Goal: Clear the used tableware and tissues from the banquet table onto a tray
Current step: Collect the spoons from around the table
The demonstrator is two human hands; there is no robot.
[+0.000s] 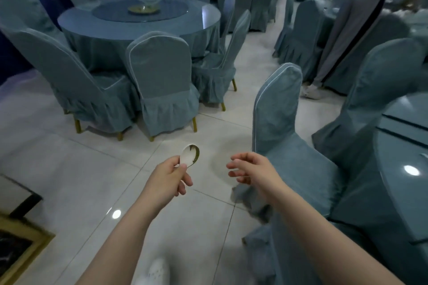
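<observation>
My left hand (170, 174) grips the handle of a white ceramic spoon (191, 154) with a green smear on its bowl, held over the tiled floor. My right hand (249, 169) hangs in the air to the right of it, fingers loosely curled, holding nothing. The glossy edge of the banquet table (403, 169) shows at the far right, beyond a covered chair. No tray is in view.
A blue-covered chair (278, 122) stands just right of my right hand. A round table (139, 21) ringed with covered chairs is ahead at the left. A person's legs (347, 41) stand in the aisle at the upper right. A gold-framed edge (20, 250) sits at the lower left.
</observation>
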